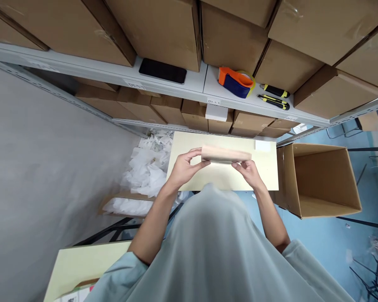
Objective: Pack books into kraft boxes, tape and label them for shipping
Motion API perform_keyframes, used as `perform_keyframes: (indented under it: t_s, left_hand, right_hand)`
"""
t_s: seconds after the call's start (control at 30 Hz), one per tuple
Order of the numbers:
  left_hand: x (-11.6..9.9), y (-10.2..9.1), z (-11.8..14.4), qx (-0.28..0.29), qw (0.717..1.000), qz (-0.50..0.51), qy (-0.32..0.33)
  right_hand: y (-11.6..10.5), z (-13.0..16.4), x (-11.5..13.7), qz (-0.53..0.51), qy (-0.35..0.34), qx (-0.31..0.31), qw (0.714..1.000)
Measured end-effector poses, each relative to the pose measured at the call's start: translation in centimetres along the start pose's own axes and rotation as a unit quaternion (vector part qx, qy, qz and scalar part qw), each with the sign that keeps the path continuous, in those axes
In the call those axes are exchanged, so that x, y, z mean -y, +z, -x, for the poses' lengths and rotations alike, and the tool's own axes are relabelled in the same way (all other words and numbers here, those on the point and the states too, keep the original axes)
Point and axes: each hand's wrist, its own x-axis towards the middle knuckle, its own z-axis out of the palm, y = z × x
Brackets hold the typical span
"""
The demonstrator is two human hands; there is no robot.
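Observation:
A slim light-brown box is held level above the pale table, blurred by motion, so its details do not show. My left hand grips its left end, fingers behind and thumb along the lower front edge. At the right end, my right hand has its thumb on the near lower edge, while its fingers are partly hidden. A small white paper slip lies at the table's far right corner.
Cardboard boxes fill the grey shelf ahead. On it lie a black phone, an orange-and-blue tape dispenser and two utility knives. A big open carton stands right of the table; crumpled white packing material is heaped left.

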Motion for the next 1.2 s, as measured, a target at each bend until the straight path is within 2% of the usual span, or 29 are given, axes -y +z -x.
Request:
perform_keyframes:
  t_s: [0.1, 0.2, 0.27, 0.37, 0.53, 0.67, 0.77, 0.87, 1.03, 1.13, 1.2]
  left_hand:
    - [-0.7, -0.1, -0.2, 0.007, 0.996, -0.045, 0.070]
    - [-1.2, 0.1, 0.1, 0.010, 0.989, -0.081, 0.124]
    - [-1.2, 0.2, 0.4, 0.010, 0.987, -0.095, 0.132]
    - [-0.6, 0.6, 1.0, 0.012, 0.989, -0.100, 0.105]
    - [0.5, 1.5, 1.8, -0.034, 0.996, -0.085, 0.014]
    - [0.0, 2.0, 2.0, -0.013, 0.994, -0.105, -0.010]
    - [-0.7, 2.3, 2.1, -0.002, 0.996, -0.079, -0.030]
    - [-0.9, 2.9, 2.0, -0.009, 0.997, -0.067, -0.036]
    - [-0.4, 4.2, 1.0, -0.070, 0.992, -0.077, -0.065]
    - [-0.5, 4.3, 0.7, -0.079, 0.989, -0.123, -0.019]
    - [-0.7, 4.1, 0.7, -0.056, 0.983, -0.174, 0.031]
  right_hand:
    - [-1.2, 0.0, 0.6, 0.065, -0.067, 0.054, 0.994]
    - [-2.1, 0.2, 0.9, 0.112, -0.115, 0.071, 0.984]
    - [-2.5, 0.4, 1.0, 0.129, -0.132, 0.079, 0.980]
    - [-2.9, 0.9, 0.6, 0.143, -0.134, 0.086, 0.977]
    - [-3.2, 1.4, -0.8, 0.107, -0.075, 0.020, 0.991]
    - [-3.9, 1.4, -1.2, 0.096, -0.013, 0.003, 0.995]
    - [-4.4, 1.5, -1.0, 0.074, 0.032, -0.002, 0.997]
    - [-4.4, 1.6, -0.9, 0.016, 0.071, 0.022, 0.997]
    - [-3.7, 1.5, -1.5, -0.020, 0.153, 0.084, 0.984]
    - [-3.7, 1.4, -2.6, -0.046, 0.197, 0.116, 0.973]
    - [-3.9, 1.4, -3.6, -0.064, 0.227, 0.144, 0.961]
